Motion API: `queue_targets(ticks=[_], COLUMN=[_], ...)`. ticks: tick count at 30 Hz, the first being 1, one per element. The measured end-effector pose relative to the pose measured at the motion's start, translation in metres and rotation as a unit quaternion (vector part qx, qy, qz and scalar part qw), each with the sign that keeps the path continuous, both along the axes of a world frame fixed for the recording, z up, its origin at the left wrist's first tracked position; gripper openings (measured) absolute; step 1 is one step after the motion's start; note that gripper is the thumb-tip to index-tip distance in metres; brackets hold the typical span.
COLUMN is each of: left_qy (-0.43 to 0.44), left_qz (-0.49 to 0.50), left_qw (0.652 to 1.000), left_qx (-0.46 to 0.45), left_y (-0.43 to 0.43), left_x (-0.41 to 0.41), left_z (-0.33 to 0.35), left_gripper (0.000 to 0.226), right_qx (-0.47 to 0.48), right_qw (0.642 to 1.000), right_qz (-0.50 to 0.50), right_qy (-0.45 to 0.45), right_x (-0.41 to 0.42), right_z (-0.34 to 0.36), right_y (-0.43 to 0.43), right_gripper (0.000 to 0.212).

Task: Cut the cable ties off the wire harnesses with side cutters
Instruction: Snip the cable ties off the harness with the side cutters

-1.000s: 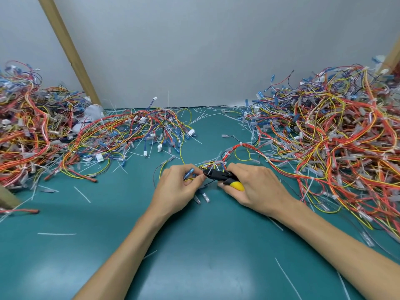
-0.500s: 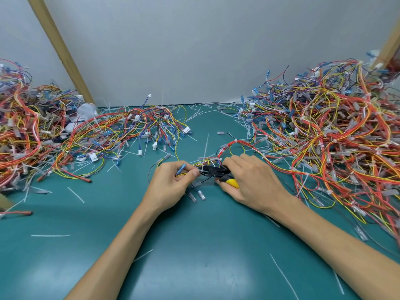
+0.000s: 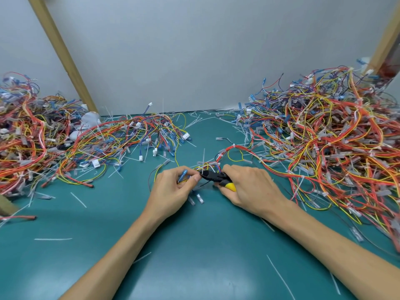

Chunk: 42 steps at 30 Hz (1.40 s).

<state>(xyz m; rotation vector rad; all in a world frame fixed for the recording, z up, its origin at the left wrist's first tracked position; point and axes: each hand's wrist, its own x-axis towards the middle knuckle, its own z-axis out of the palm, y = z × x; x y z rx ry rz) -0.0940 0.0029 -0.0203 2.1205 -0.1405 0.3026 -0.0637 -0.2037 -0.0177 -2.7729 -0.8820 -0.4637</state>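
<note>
1. Your teal work mat (image 3: 194,267) covers the whole bench, and behind it stands a plain grey wall (image 3: 194,50).
2. On your right lies a tall heap of red, orange, yellow and blue wire harnesses (image 3: 335,148). It reaches from the wall almost to your right forearm.
3. On your left there is a second heap of the same wiring (image 3: 26,144). A flatter spread of harnesses with white plug housings (image 3: 129,137) lies beside it, toward the middle.
4. Two slanted pale wooden posts rise against the wall, one on the left (image 3: 62,55) and one at the far right (image 3: 387,37).
5. Your left hand (image 3: 171,187) pinches thin wires between thumb and fingers, and a blue sleeved terminal (image 3: 183,175) pokes out of that pinch.
6. Your right hand (image 3: 251,187) is curled round the handles of the black-and-yellow side cutters (image 3: 213,176).
7. The one red-and-yellow wire harness (image 3: 236,148) you are working on arcs from the right heap down to both hands. White cable ties (image 3: 233,145) are cinched round it.
8. The cutter's black head points left, just beside your left thumb. You cannot tell how far its blades are parted, and any lettering is too small to read.
9. White tie offcuts (image 3: 279,276) are scattered over the mat, and clear sleeved terminals (image 3: 199,199) lie just beneath your hands.
</note>
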Motion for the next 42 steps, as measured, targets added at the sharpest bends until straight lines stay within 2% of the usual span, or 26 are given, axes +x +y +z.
queue_targets(ticks=[3, 6, 10, 16, 22, 31, 35, 38, 42], left_qy=[0.008, -0.010, -0.025, -0.045, -0.070, -0.086, -0.072, -0.039, -0.002], left_qz=[-0.011, 0.003, 0.005, 0.028, 0.036, 0.047, 0.041, 0.003, -0.030], left_qw=[1.000, 1.000, 0.999, 0.998, 0.996, 0.994, 0.996, 0.999, 0.999], left_qx=[-0.001, 0.008, -0.023, 0.025, 0.029, 0.048, 0.034, -0.010, -0.021], left_y=[0.0029, 0.0021, 0.0021, 0.0011, 0.0012, 0.0008, 0.0010, 0.0028, 0.0063], left_x=[0.0025, 0.0028, 0.0021, -0.0001, -0.0013, -0.0016, -0.0010, -0.0006, 0.0015], left_z=[0.0002, -0.0003, -0.0002, -0.0018, -0.0038, -0.0041, -0.0041, -0.0025, -0.0043], left_gripper=[0.005, 0.008, 0.008, 0.012, 0.021, 0.018, 0.019, 0.016, 0.013], right_qx=[-0.004, -0.006, 0.002, -0.004, -0.003, -0.013, -0.016, -0.017, -0.042], right_qw=[1.000, 1.000, 1.000, 1.000, 1.000, 0.999, 0.999, 1.000, 0.999], right_qz=[-0.005, -0.012, -0.011, -0.018, 0.009, 0.033, 0.027, 0.006, -0.010], right_qy=[0.011, 0.020, 0.019, 0.017, 0.008, 0.000, 0.007, -0.002, -0.027], right_x=[0.0006, 0.0003, -0.0010, -0.0020, -0.0038, -0.0040, -0.0034, -0.0052, -0.0057], right_z=[-0.0005, 0.0000, -0.0010, -0.0015, 0.0026, 0.0032, 0.0031, 0.0018, 0.0030], right_y=[0.0002, 0.0005, 0.0004, 0.0013, 0.0016, 0.0008, 0.0019, 0.0019, 0.0029], right_gripper=[0.030, 0.031, 0.030, 0.029, 0.026, 0.025, 0.026, 0.028, 0.032])
